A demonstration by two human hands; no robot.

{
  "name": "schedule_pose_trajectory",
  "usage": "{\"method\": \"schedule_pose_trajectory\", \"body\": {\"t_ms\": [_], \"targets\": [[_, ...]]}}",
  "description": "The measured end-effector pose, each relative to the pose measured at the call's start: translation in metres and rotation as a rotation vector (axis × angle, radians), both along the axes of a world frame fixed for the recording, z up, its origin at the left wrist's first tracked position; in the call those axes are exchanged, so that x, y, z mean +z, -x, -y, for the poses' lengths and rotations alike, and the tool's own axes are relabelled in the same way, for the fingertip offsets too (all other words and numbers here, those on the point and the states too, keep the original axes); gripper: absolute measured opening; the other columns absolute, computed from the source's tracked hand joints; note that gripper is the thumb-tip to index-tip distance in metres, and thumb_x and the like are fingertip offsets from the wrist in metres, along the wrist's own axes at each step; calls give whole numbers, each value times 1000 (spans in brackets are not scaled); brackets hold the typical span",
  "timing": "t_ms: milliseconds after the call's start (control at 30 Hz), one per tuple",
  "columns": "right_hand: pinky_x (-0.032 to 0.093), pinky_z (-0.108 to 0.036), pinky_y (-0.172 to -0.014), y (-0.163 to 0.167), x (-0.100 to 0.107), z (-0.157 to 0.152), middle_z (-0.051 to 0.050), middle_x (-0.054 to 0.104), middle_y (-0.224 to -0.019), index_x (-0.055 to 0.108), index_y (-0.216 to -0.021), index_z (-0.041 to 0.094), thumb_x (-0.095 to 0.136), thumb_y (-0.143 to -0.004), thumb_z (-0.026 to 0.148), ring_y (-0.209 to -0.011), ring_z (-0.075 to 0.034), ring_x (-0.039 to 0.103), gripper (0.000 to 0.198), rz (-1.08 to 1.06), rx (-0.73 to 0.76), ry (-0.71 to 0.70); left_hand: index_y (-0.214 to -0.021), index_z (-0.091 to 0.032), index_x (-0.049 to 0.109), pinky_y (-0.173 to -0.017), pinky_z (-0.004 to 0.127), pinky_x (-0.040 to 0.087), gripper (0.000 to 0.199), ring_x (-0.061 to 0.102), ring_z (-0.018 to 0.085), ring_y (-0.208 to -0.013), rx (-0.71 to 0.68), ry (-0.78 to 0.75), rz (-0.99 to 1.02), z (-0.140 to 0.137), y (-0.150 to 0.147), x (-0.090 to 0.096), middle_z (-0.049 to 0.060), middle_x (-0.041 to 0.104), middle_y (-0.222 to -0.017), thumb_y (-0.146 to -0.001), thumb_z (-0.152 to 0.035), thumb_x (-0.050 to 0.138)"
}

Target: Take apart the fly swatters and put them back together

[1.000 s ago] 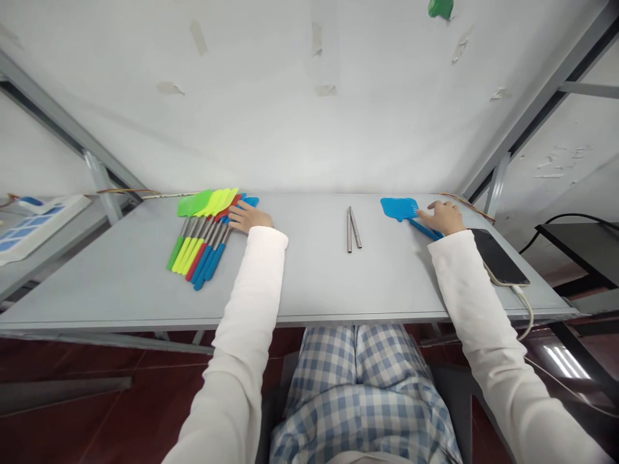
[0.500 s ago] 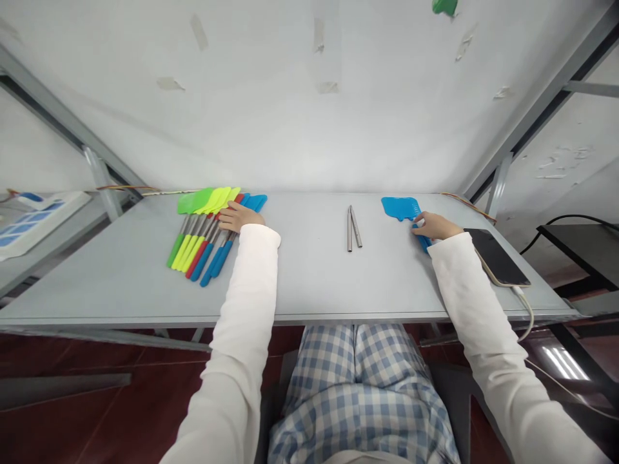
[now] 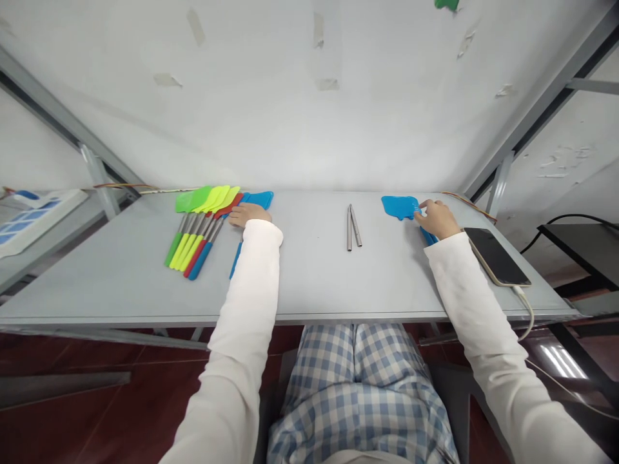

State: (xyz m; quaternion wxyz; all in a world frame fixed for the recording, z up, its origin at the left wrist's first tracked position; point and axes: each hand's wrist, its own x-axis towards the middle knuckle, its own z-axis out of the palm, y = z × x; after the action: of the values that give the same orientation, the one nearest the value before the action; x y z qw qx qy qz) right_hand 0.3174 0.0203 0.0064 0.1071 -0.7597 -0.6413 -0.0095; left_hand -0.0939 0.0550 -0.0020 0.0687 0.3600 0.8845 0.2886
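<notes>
Several spatulas with flat heads, metal shafts and coloured handles lie fanned out on the left: a green spatula (image 3: 173, 250), yellow spatulas (image 3: 184, 252), a red spatula (image 3: 194, 259) and a blue spatula (image 3: 200, 260). My left hand (image 3: 249, 214) is closed over the neck of another blue spatula (image 3: 261, 199), whose shaft it hides. On the right, my right hand (image 3: 439, 219) pinches the right edge of loose blue spatula heads (image 3: 400, 207). Blue handles (image 3: 428, 236) lie under that hand, partly covered. Two bare metal rods (image 3: 353, 229) lie between my hands.
A phone (image 3: 498, 256) with a charging cable lies at the table's right side. The grey table (image 3: 314, 283) ends at a white wall behind. Metal frame posts stand at both sides, and a power strip (image 3: 43, 219) lies on the far left.
My left hand has shifted slightly right, parting blue spatula from the fanned row. My right hand has moved up from the blue handles to the edge of the blue heads.
</notes>
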Motion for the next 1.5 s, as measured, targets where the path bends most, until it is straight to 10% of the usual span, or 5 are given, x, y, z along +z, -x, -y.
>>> {"method": "schedule_pose_trajectory", "body": {"t_ms": [300, 600, 800, 1167, 1500], "targets": [[42, -42, -88, 28, 4, 3, -16, 57, -106, 61, -104, 16, 34, -89, 26, -104, -29, 53, 32, -123, 124, -370, -130, 4, 39, -96, 46, 40, 49, 43, 37, -127, -87, 29, -161, 8, -12, 16, 32, 44, -134, -81, 1, 39], [45, -35, -84, 93, -12, 19, -10, 61, -110, 56, -113, 20, 36, -94, 43, -94, -20, 56, 35, -617, 598, -269, -112, -20, 49, -96, 33, 43, 30, 55, 19, -103, -844, -574, -54, 14, -79, 16, 8, 55, -105, -84, -10, 53], [50, -35, -80, 119, -25, 16, -8, 61, -111, 50, -112, 26, 32, -89, 65, -95, -19, 60, 49, -1112, 553, -143, -113, -21, 46, -79, 26, 48, 38, 57, 11, -77, -1137, -545, 248, 39, -138, -4, 1, 58, -89, -80, -22, 65], [50, -29, -71, 121, -32, -5, -4, 63, -97, 49, -105, 24, 68, -67, 63, -86, -16, 62, 57, -1562, 265, -223, -88, -12, 58, -35, 15, 17, 23, 33, 1, -38, -1116, -5, 1357, 47, -141, 12, -4, 44, -59, -92, -32, 48], [27, -51, -111, 156, -21, -7, -15, 40, -142, 34, -138, 21, 67, -71, 53, -134, -30, 34, 81, -869, 322, -501, -81, -19, 44, -37, 15, 13, 16, 24, 1, -35, -861, -260, 1277, 57, -164, 4, -10, 30, -50, -95, -26, 44]]}}
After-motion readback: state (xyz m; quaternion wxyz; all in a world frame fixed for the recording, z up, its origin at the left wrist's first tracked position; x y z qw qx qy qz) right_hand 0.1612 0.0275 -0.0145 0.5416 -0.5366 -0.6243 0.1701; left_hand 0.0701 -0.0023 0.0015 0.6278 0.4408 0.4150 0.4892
